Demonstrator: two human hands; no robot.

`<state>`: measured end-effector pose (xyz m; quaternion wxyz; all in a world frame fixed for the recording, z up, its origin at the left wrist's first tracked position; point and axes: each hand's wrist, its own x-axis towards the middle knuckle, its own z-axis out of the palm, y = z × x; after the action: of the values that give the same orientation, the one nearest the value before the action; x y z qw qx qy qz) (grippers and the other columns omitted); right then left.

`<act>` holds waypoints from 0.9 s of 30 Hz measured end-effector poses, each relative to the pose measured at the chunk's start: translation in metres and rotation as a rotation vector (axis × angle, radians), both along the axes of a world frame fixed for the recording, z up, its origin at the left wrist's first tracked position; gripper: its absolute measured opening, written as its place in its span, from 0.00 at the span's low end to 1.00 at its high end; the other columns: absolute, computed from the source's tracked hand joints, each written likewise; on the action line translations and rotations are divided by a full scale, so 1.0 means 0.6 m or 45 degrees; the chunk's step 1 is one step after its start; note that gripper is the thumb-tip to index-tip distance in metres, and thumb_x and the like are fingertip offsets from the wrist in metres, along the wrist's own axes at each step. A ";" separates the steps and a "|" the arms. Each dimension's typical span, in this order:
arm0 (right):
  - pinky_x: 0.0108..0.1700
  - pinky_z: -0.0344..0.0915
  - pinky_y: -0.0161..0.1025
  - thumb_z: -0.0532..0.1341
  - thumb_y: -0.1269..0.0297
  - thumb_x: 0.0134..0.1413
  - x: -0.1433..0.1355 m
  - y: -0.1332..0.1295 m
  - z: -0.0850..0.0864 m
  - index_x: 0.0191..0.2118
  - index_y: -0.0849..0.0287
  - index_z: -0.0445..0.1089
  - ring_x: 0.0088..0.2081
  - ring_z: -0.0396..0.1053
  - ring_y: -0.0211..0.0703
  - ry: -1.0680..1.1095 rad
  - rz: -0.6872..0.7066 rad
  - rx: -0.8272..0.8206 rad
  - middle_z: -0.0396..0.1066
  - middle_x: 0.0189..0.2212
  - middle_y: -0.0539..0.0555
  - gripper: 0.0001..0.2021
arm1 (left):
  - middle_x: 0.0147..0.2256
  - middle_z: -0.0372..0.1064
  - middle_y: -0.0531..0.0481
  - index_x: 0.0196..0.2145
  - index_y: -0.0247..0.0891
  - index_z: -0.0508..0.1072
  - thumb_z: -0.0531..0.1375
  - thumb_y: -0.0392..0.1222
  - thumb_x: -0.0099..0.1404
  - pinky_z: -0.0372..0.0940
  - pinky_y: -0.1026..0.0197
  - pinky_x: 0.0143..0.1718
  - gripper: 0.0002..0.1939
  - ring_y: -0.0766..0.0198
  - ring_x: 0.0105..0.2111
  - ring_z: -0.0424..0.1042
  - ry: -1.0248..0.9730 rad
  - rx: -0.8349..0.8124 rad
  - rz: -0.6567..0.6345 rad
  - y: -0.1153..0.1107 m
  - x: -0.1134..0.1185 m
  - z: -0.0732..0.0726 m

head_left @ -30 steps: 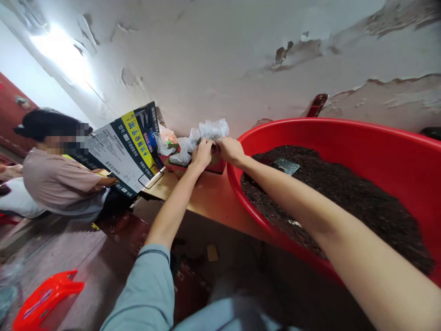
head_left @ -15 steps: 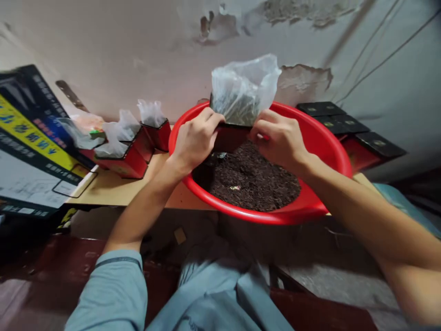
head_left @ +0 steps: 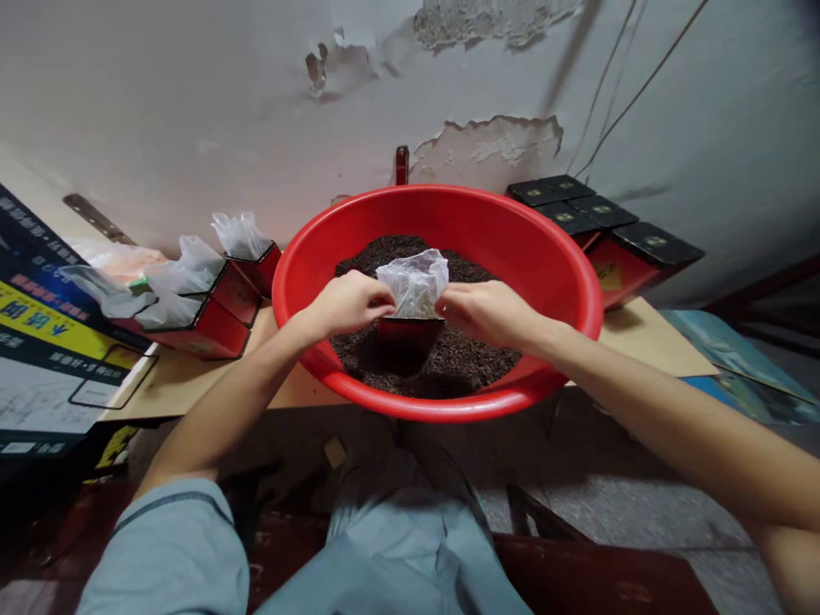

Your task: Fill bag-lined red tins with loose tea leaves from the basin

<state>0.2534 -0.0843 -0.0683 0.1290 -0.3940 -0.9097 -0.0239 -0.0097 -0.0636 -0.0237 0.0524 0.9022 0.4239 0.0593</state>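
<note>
A clear plastic bag (head_left: 415,278) sticks up out of an open red box (head_left: 408,342) with a dark rim. The box stands upright in a big red tub (head_left: 442,410), among dark, loose, leaf-like bits (head_left: 474,367). At the bag's left side, my left hand (head_left: 349,306) has its fingers closed on the plastic near the box's rim. Opposite it, my right hand (head_left: 490,312) pinches the bag's right side. How much is inside the bag cannot be made out.
Several open red boxes (head_left: 214,329) with plastic bags poking out stand to the left. Several red boxes with black lids (head_left: 657,243) are at the right, by the wall. A large printed carton (head_left: 44,342) leans at the far left of the wooden table (head_left: 666,346).
Both hands have lowered the box and bag from above the tub's far side into the dark bits. The bag's top now stands lower and looks more bunched. My view has shifted right.
</note>
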 end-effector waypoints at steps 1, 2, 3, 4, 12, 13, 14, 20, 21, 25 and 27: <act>0.39 0.63 0.39 0.52 0.67 0.69 -0.004 0.004 0.013 0.49 0.58 0.75 0.43 0.74 0.46 0.083 -0.037 0.087 0.77 0.47 0.60 0.14 | 0.42 0.82 0.48 0.44 0.43 0.83 0.61 0.42 0.72 0.67 0.61 0.42 0.10 0.58 0.42 0.78 -0.092 0.078 0.021 0.003 -0.001 0.007; 0.42 0.65 0.41 0.52 0.66 0.70 -0.009 0.011 0.026 0.53 0.59 0.74 0.47 0.73 0.49 0.143 -0.057 0.166 0.75 0.51 0.62 0.15 | 0.44 0.82 0.46 0.45 0.42 0.83 0.61 0.44 0.72 0.67 0.59 0.45 0.11 0.57 0.45 0.77 -0.155 0.165 0.038 0.008 0.000 0.014; 0.47 0.66 0.44 0.52 0.64 0.70 -0.015 0.020 0.037 0.57 0.60 0.72 0.52 0.72 0.52 0.161 -0.053 0.223 0.73 0.55 0.65 0.17 | 0.48 0.81 0.44 0.48 0.41 0.82 0.62 0.46 0.71 0.66 0.57 0.48 0.13 0.54 0.49 0.75 -0.180 0.239 0.041 0.017 0.003 0.019; 0.52 0.66 0.48 0.54 0.63 0.69 -0.021 0.030 0.046 0.60 0.61 0.70 0.55 0.70 0.55 0.130 -0.035 0.248 0.72 0.57 0.66 0.19 | 0.51 0.79 0.43 0.50 0.41 0.81 0.63 0.47 0.70 0.65 0.55 0.51 0.15 0.52 0.53 0.72 -0.164 0.284 0.022 0.027 0.007 0.022; 0.47 0.63 0.45 0.56 0.77 0.58 0.004 0.037 0.059 0.55 0.61 0.76 0.43 0.73 0.50 -0.394 -0.143 0.062 0.74 0.47 0.64 0.22 | 0.42 0.82 0.46 0.42 0.44 0.83 0.63 0.37 0.65 0.60 0.52 0.52 0.09 0.52 0.48 0.73 0.176 0.203 -0.226 0.059 -0.008 0.015; 0.45 0.62 0.44 0.55 0.78 0.58 0.015 0.026 0.057 0.52 0.60 0.78 0.41 0.73 0.49 -0.383 -0.153 0.066 0.73 0.47 0.64 0.21 | 0.40 0.82 0.45 0.37 0.44 0.83 0.62 0.36 0.66 0.60 0.50 0.53 0.09 0.52 0.49 0.72 0.189 0.241 -0.244 0.049 -0.015 0.016; 0.45 0.62 0.45 0.54 0.78 0.58 0.025 0.014 0.056 0.51 0.59 0.79 0.41 0.72 0.48 -0.369 -0.150 0.069 0.73 0.48 0.64 0.21 | 0.39 0.81 0.44 0.33 0.44 0.83 0.61 0.35 0.66 0.60 0.49 0.54 0.10 0.50 0.50 0.71 0.204 0.276 -0.248 0.038 -0.022 0.018; 0.55 0.62 0.53 0.59 0.59 0.68 0.028 -0.013 0.062 0.44 0.51 0.82 0.49 0.69 0.53 -0.313 0.091 -0.061 0.79 0.46 0.57 0.13 | 0.52 0.77 0.46 0.30 0.44 0.84 0.63 0.41 0.62 0.60 0.44 0.61 0.08 0.47 0.56 0.68 0.139 0.152 -0.193 -0.009 -0.021 0.038; 0.54 0.63 0.52 0.58 0.54 0.70 0.017 -0.010 0.064 0.43 0.52 0.82 0.48 0.68 0.53 -0.278 0.089 -0.054 0.80 0.44 0.57 0.15 | 0.55 0.75 0.47 0.29 0.43 0.84 0.62 0.44 0.65 0.61 0.46 0.62 0.11 0.48 0.57 0.68 0.053 0.143 -0.154 -0.007 -0.013 0.039; 0.44 0.68 0.49 0.57 0.48 0.70 -0.035 0.006 0.068 0.40 0.60 0.81 0.49 0.67 0.59 -0.080 -0.212 0.222 0.75 0.46 0.66 0.22 | 0.43 0.79 0.42 0.30 0.39 0.85 0.61 0.51 0.70 0.69 0.50 0.54 0.18 0.49 0.49 0.76 -0.129 0.109 0.265 0.019 0.024 0.032; 0.39 0.70 0.49 0.60 0.52 0.67 -0.052 0.009 0.068 0.39 0.62 0.80 0.51 0.67 0.64 -0.114 -0.421 0.254 0.71 0.50 0.71 0.19 | 0.38 0.80 0.41 0.34 0.39 0.86 0.67 0.47 0.66 0.72 0.50 0.49 0.11 0.46 0.44 0.79 -0.047 0.087 0.438 0.031 0.034 0.026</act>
<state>0.2221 -0.0792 -0.0275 0.1212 -0.5218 -0.8306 -0.1524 0.0110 -0.0453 -0.0078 0.0184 0.8163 0.5689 0.0984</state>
